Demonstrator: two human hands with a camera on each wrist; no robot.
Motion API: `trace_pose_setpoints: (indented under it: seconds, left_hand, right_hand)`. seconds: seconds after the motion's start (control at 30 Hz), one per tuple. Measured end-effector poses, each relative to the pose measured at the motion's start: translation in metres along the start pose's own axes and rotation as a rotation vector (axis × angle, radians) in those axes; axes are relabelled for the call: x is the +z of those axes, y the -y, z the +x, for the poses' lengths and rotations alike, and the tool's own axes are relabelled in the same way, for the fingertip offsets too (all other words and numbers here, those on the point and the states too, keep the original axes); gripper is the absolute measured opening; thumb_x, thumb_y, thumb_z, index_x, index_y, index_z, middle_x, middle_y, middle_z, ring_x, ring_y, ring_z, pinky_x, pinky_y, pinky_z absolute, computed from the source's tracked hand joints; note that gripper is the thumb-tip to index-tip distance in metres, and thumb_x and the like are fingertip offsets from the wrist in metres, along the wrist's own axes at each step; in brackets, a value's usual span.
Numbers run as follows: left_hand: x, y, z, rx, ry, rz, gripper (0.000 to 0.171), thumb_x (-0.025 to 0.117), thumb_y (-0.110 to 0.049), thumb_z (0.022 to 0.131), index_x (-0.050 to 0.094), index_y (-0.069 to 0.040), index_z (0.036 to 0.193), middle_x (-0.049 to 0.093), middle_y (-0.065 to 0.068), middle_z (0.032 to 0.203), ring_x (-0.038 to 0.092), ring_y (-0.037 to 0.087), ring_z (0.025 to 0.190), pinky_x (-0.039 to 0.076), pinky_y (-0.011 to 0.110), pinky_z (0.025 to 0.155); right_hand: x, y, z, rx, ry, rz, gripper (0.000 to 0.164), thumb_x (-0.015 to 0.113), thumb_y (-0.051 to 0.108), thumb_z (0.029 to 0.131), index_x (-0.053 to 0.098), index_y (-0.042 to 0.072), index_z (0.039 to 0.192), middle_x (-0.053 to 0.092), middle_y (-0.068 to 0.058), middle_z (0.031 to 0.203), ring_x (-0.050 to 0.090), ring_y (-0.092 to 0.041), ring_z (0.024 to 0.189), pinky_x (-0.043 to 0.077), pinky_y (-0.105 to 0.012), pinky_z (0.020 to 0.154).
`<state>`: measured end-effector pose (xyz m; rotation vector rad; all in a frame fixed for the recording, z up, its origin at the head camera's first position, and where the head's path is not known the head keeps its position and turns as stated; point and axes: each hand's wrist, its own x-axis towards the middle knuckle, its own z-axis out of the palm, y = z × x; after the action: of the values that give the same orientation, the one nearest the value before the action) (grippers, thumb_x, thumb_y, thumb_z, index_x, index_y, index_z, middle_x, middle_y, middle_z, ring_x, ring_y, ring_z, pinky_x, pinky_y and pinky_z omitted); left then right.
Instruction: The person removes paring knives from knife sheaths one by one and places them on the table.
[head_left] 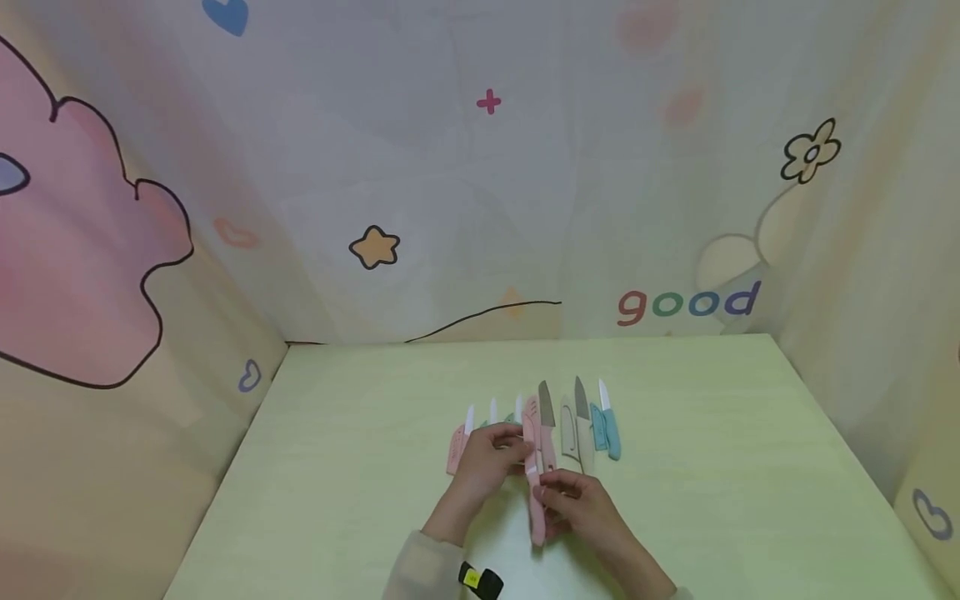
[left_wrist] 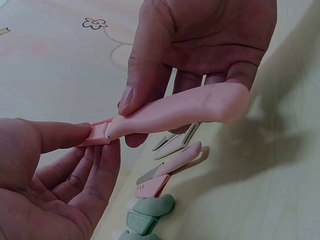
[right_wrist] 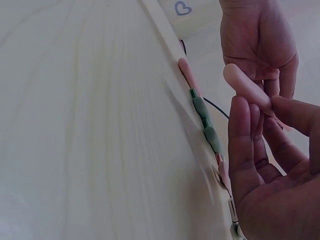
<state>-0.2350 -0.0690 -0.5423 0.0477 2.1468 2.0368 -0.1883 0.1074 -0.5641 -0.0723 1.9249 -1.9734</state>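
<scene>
A pink knife [head_left: 537, 521] is held above the table between both hands, its blade hidden inside a pink sheath [left_wrist: 98, 134]. My left hand [head_left: 491, 457] pinches the sheath between thumb and fingers. With thumb and fingertips, my right hand [head_left: 581, 504] grips the handle [left_wrist: 185, 112] close to where it meets the sheath. Behind the hands, another pink knife [head_left: 547, 406] with a grey blade lies on the table, a pink sheath [left_wrist: 150, 186] beside it.
In the same row lie a beige knife [head_left: 583, 429] with its sheath [head_left: 568, 432], a teal knife [head_left: 612, 433] with its sheath [head_left: 598, 427], green-handled knives [left_wrist: 155, 205] and, at the left end, a pink sheath [head_left: 454, 450]. A printed curtain [head_left: 420, 167] stands behind the table [head_left: 337, 442].
</scene>
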Motion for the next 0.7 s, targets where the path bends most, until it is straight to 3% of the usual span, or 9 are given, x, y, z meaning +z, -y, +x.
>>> trace_pose_setpoints:
  seconds: [0.47,0.7]
  left_hand:
    - [0.0036,-0.0024,0.0055,0.016,-0.027,0.011,0.02,0.072,-0.008,0.084,0.07,-0.005,0.104,0.07,0.008,0.088,0.064,0.019,0.077,0.059,0.049,0.079]
    - [0.0041,-0.0097,0.0052,0.009,-0.027,-0.008,0.019,0.073,-0.008,0.084,0.069,-0.004,0.103,0.069,0.007,0.085,0.064,0.019,0.075,0.06,0.044,0.075]
  right_hand:
    - [-0.0009,0.0018,-0.001,-0.011,0.002,0.004,0.033,0.065,0.017,0.093,0.061,-0.007,0.116,0.068,-0.009,0.089,0.063,-0.025,0.073,0.059,-0.035,0.061]
    - [-0.001,0.0073,-0.0004,-0.015,-0.006,0.013,0.032,0.065,0.016,0.093,0.061,-0.007,0.115,0.067,-0.008,0.088,0.063,-0.024,0.073,0.059,-0.034,0.061]
